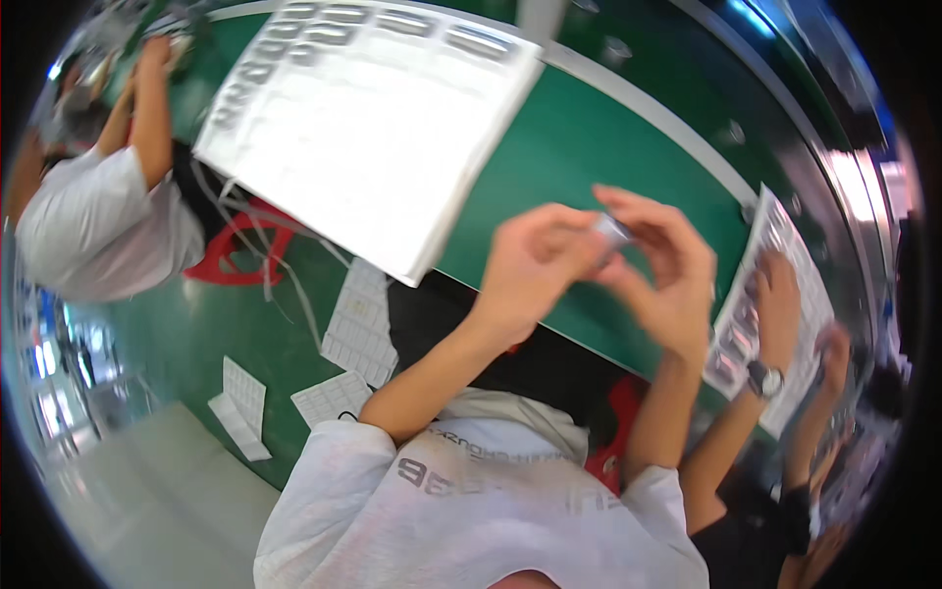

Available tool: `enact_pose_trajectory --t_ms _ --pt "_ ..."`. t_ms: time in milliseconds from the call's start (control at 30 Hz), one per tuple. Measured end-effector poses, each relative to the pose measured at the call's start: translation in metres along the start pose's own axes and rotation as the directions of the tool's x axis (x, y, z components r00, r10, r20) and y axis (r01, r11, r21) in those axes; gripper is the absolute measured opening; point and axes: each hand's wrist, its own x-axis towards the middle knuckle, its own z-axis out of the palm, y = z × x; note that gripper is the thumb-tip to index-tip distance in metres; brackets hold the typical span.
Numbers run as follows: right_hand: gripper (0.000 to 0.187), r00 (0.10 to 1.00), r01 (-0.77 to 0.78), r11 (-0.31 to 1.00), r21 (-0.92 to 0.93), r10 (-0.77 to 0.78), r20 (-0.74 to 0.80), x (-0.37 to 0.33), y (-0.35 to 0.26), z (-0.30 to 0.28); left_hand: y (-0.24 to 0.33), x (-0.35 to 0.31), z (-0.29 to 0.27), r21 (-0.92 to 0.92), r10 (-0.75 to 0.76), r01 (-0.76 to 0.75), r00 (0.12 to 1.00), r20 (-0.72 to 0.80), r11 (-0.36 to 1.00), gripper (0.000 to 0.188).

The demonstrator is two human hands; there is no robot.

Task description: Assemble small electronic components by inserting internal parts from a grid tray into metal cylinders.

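In front of my chest, over the green table [599, 128], both my hands meet at a small, shiny grey-silver piece [612, 232]. Its exact kind is blurred. My left hand [538, 257] pinches it between thumb and fingers. My right hand [672, 260] curls around it from the other side, thumb below and fingertips above, seemingly touching its edge. To the left of my hands lies a bright white panel [363, 147], glowing like a light box. Along its far and left edges sit several dark-rimmed, oblong shiny pieces [478, 43].
Thin white cables [265, 245] hang off the panel. White gridded sheets [358, 324] lie at the lower left, near a red stool [240, 245]. On the right, a co-worker's watch-wearing arm [770, 334] reaches over another white panel [731, 324]. Another person [108, 226] works at far left.
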Motion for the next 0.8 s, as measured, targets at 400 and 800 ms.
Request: enact_pose_trajectory --t_ms 400,800 --pt "0.024 0.969 -0.073 0.345 -0.936 -0.196 -0.148 0.224 0.167 -0.142 0.153 0.049 -0.147 0.919 0.732 -0.238 0.678 -0.074 0.313 0.026" --pt "0.052 0.959 0.251 0.404 -0.88 -0.229 0.169 0.244 0.157 -0.135 0.226 0.147 -0.345 0.843 0.56 -0.089 0.71 0.428 -0.531 0.031"
